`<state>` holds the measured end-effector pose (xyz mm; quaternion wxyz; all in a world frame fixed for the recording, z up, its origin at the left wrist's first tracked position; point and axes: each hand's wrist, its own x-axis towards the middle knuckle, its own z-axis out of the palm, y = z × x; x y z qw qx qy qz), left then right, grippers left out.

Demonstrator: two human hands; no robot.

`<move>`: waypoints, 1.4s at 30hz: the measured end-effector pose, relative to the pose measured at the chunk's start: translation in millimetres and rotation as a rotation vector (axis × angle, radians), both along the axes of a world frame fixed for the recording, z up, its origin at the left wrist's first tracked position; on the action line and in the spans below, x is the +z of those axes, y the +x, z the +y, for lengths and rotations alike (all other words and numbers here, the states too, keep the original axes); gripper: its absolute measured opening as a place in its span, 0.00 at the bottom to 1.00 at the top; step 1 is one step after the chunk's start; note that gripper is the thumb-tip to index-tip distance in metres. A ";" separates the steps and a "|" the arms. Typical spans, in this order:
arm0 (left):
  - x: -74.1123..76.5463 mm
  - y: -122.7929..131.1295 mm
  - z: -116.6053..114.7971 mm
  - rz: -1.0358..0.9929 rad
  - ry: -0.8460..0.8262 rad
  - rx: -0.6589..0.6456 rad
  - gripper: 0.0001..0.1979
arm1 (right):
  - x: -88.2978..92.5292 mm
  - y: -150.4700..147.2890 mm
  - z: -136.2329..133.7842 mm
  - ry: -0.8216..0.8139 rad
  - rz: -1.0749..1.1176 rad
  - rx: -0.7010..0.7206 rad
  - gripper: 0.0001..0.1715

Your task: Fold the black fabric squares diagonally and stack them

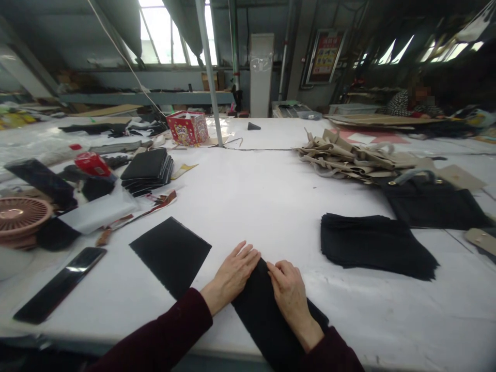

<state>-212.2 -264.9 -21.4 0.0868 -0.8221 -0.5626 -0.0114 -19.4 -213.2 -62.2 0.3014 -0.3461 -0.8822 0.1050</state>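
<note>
A black fabric piece (258, 310) lies at the front edge of the white table, partly under both hands. My left hand (237, 271) rests flat on its upper left edge, fingers stretched out. My right hand (289, 294) pinches the upper right edge of the same piece between thumb and fingers. To the left lies a flat black square (172, 256), close to my left forearm. A pile of black fabric pieces (372, 245) sits to the right of my right hand.
A phone (60, 284) lies front left, near a pink fan (23, 217). Behind are a stack of black pieces (147, 168), a red box (188, 128) and a metal pole (211, 77). Beige pieces (349, 157) and a black bag panel (434, 204) lie right. A person (414, 103) is far right.
</note>
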 end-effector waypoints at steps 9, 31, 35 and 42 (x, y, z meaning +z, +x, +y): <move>-0.9 3.4 -1.3 0.038 0.030 -0.030 0.25 | 6.3 12.6 -10.2 0.057 -0.062 -0.025 0.15; 6.1 12.1 6.7 0.122 0.018 -0.135 0.23 | 5.7 26.2 -11.4 0.092 -0.126 -0.050 0.15; 1.4 20.0 3.0 0.102 0.017 -0.112 0.27 | 3.3 33.0 -14.3 0.088 -0.099 -0.050 0.15; 5.4 26.1 0.1 0.046 0.008 -0.118 0.28 | 2.5 40.3 -16.2 0.081 -0.096 -0.048 0.15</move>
